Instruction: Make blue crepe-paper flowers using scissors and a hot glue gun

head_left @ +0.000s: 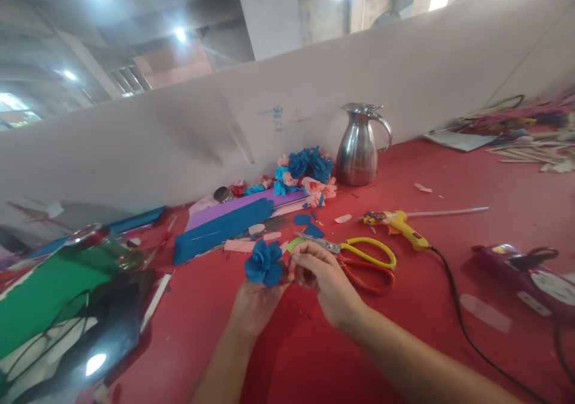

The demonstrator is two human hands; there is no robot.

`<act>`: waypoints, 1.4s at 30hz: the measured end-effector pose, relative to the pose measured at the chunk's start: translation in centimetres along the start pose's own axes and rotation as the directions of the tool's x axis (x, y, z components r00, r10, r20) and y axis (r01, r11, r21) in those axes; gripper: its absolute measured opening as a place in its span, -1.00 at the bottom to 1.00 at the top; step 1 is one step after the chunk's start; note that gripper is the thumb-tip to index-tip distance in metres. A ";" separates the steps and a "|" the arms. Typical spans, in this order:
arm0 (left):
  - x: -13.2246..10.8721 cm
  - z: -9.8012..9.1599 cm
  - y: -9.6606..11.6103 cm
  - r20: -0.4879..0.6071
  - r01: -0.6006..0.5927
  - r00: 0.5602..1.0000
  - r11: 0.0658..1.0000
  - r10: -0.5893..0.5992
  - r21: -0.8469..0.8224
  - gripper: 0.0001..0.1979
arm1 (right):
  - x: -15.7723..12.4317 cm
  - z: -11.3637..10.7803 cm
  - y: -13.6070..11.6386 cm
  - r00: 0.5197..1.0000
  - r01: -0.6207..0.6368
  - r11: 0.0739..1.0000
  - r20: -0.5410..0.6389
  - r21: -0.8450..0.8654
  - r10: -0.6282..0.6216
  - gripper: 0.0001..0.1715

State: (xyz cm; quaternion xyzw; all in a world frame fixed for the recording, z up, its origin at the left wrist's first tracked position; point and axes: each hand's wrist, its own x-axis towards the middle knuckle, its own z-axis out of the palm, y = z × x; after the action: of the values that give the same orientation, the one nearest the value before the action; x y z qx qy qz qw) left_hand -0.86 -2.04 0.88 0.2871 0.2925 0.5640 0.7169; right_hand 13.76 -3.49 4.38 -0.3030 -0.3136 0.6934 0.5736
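Observation:
A blue paper flower is held up over the red table by my left hand, whose fingers are closed beneath its petals and mostly hidden by them. Just right of the flower, the fingers of my right hand are pinched together close to its underside. What lies in that pinch is too small to make out. A light green paper piece shows at the right fingertips; I cannot tell whether they touch it. Scissors with one yellow and one red handle lie behind and right of my right hand.
Blue and pink paper flowers are heaped near the wall beside a steel jug. Blue paper sheets and scraps lie ahead. On the right are a yellow glue gun with a trailing cord and a maroon power strip. Green sheet lies left.

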 end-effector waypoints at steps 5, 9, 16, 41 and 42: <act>0.0 -0.2 -0.2 0.008 0.055 0.998 0.998 -0.055 0.006 -0.69 | 0.0 0.2 -0.2 0.998 -0.066 0.995 0.009 -0.073 0.067 -0.68; -0.1 0.5 -0.2 0.014 0.051 0.999 0.999 -0.051 0.015 -0.74 | -0.2 0.4 -0.6 0.996 -0.079 0.992 0.020 -0.094 0.082 -0.71; -0.2 0.9 0.0 0.000 0.035 0.999 0.999 -0.035 0.037 -0.78 | -0.2 0.6 -0.5 0.999 -0.040 0.993 0.015 -0.107 0.041 -0.83; -0.2 0.6 0.1 -0.081 0.052 0.996 0.998 -0.049 0.037 -0.79 | -0.2 0.3 0.0 1.000 -0.004 0.984 0.009 -0.180 0.006 -0.87; -0.2 0.7 0.1 -0.080 0.046 0.996 0.998 -0.042 0.043 -0.78 | -0.2 0.3 0.0 1.000 0.005 0.984 0.009 -0.180 -0.003 -0.88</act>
State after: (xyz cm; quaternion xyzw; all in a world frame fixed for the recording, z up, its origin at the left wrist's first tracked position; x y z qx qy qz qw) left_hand -0.42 -2.29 1.45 0.2740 0.3397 0.5522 0.7103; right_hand 13.51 -3.72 4.58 -0.3502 -0.3781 0.6622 0.5440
